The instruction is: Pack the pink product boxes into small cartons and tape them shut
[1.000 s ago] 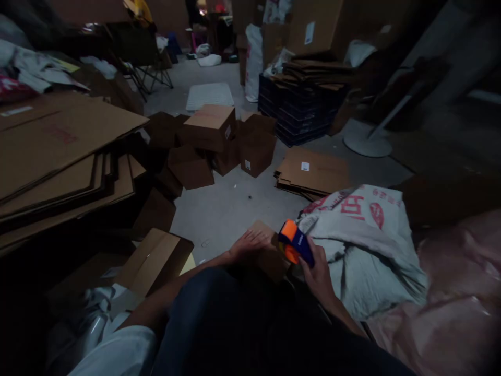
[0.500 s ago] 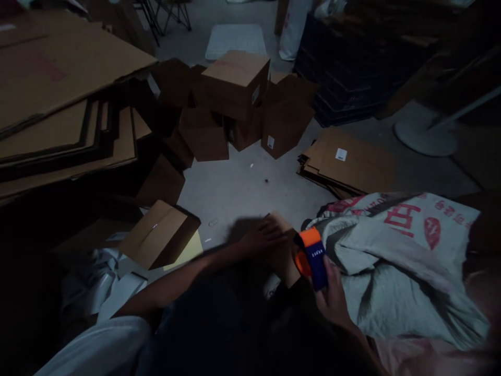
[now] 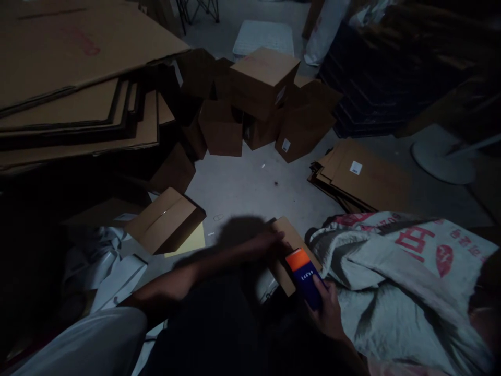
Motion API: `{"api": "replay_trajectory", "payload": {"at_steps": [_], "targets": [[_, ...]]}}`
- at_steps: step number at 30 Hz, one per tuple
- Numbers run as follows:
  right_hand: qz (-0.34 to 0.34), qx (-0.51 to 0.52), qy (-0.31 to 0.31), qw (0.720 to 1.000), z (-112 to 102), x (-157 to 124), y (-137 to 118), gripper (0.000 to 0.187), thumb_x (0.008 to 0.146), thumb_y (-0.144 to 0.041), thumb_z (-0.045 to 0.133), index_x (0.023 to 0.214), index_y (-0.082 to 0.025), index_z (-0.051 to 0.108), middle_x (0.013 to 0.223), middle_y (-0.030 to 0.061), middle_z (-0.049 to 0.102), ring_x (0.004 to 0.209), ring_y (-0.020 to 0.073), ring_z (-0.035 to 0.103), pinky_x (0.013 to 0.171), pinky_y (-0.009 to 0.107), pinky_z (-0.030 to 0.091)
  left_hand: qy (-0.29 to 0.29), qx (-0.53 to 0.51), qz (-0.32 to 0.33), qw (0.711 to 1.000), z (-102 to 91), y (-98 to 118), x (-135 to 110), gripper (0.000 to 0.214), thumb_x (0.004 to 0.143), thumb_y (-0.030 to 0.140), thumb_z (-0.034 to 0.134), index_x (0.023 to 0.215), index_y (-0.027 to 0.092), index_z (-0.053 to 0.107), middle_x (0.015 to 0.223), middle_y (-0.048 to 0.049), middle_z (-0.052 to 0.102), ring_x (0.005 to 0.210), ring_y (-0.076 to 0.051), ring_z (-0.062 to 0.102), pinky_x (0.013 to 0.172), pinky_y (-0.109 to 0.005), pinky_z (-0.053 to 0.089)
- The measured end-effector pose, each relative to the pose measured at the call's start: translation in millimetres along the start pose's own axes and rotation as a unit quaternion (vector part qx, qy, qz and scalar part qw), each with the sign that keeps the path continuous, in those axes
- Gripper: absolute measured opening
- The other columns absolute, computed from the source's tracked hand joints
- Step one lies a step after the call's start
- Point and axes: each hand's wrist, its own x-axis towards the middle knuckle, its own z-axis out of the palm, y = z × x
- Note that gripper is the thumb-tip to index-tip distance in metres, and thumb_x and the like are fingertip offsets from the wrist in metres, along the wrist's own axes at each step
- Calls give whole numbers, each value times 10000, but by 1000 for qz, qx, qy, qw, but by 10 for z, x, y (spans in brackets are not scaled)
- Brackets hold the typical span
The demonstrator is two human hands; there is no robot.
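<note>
Right hand [image 3: 327, 308]: seen in the lower centre-right of the frame; the fingers are closed around the dark-blue end of the tape dispenser.
Tape dispenser [image 3: 307, 284]: held aslant, its orange end pointed up and left at the small carton; whether the two are touching cannot be told.
Small carton [image 3: 291, 233]: placed on the floor [image 3: 246, 193] below the centre of the frame, partly covered by the left hand and the dispenser.
Left hand [image 3: 270, 243]: laid at the upper part of the small carton; the fingers are darkened by shadow, and whether anything is gripped cannot be told.
White sack [image 3: 391, 261]: crumpled at lower right, marked with red print, seen just beside the right hand.
Closed box [image 3: 166, 219]: set at centre-left, a yellow sheet [image 3: 191, 243] partly covered by it.
Flattened cardboard: piled at upper left [image 3: 78, 57]; a lower stack [image 3: 368, 175], topped by a white label, is seen at right.
Box cluster [image 3: 266, 78]: grouped at upper centre, one shut box being rested on others.
</note>
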Motion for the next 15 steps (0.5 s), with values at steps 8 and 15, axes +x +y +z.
{"api": "replay_trajectory", "payload": {"at_steps": [8, 15], "targets": [[-9, -3, -37, 999, -58, 70, -72, 963, 925, -111, 558, 1727, -445, 143, 1163, 87, 467, 960, 237, 617, 722, 354, 653, 17, -3, -35, 999, 63, 213, -108, 441, 608, 463, 1007, 817, 107, 851, 828, -73, 784, 731, -133, 641, 731, -274, 501], [6, 15, -100, 995, -173, 195, -152, 972, 915, -85, 569, 1715, -473, 174, 1202, 83, 505, 974, 223, 677, 751, 338, 657, 54, 45, -4, 998, -60, 77, 51, 259, 718, 361, 929, 802, 131, 845, 757, -33, 765, 673, -111, 613, 696, -254, 478]]}}
